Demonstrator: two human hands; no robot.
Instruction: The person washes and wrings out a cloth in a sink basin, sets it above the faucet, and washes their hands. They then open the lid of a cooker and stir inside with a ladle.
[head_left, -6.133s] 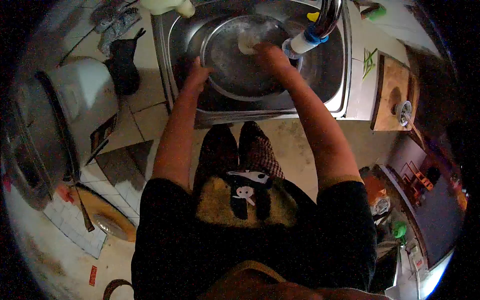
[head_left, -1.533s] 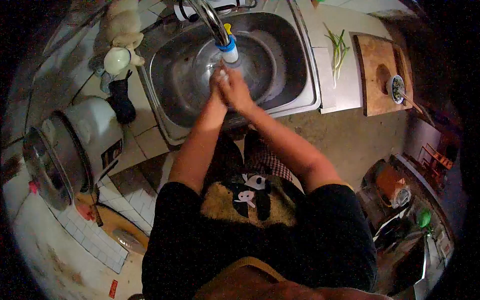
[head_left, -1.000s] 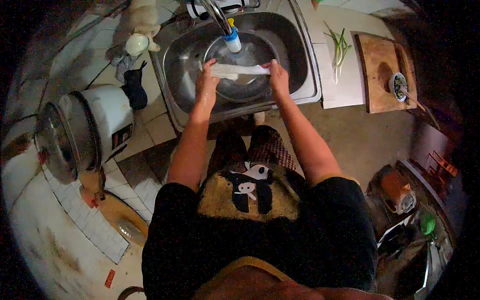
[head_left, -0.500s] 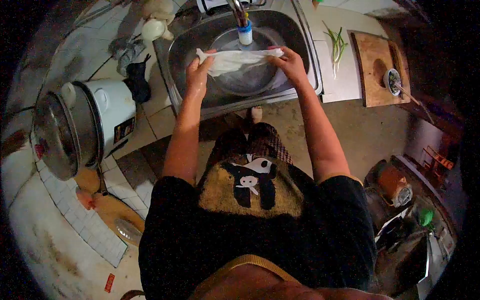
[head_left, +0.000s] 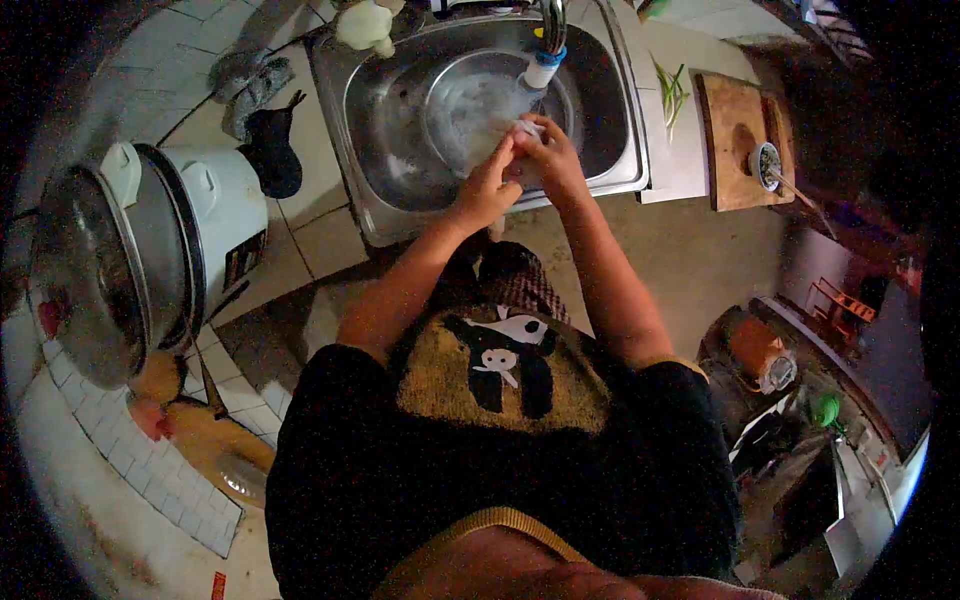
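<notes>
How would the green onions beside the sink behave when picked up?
The green onions would probably droop, since their leaves look long and thin. They seem light, being slender. They may separate, as no tie shows.

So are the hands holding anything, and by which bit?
A white cloth, bunched in the right hand. Most of it is hidden, so which part is gripped can't be told, nor whether the left hand grips it too.
</notes>
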